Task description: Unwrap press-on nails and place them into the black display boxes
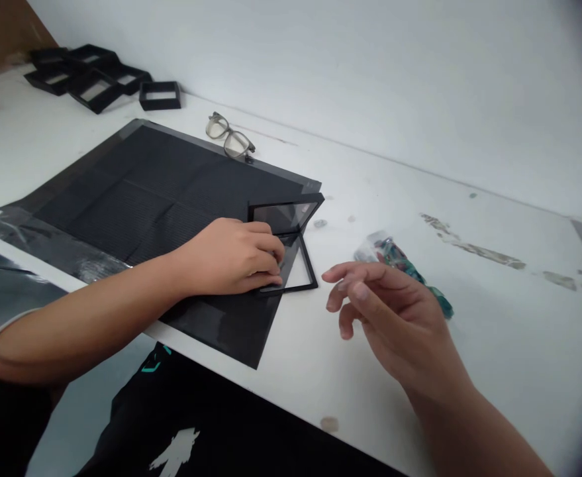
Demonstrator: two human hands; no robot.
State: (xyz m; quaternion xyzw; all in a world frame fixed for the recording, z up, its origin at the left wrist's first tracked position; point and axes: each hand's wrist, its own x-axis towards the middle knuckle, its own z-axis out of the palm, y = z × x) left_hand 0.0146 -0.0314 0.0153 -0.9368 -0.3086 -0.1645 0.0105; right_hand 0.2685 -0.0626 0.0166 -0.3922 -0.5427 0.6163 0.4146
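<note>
My left hand rests on a black hinged frame with clear panes, at the right edge of a black mat. One half of the frame lies flat and the other stands tilted up behind it. The left fingers are curled over the flat half; whatever lies beneath them is hidden. My right hand hovers right of the frame, touching neither it nor the table, with thumb and fingers bent and apart. Just behind the right hand is a clear plastic bag with green and red items, partly covered by it.
Several black box frames sit at the back left of the white table. A pair of glasses lies at the mat's back edge. A white wall rises behind. Worn tape marks run along the right side.
</note>
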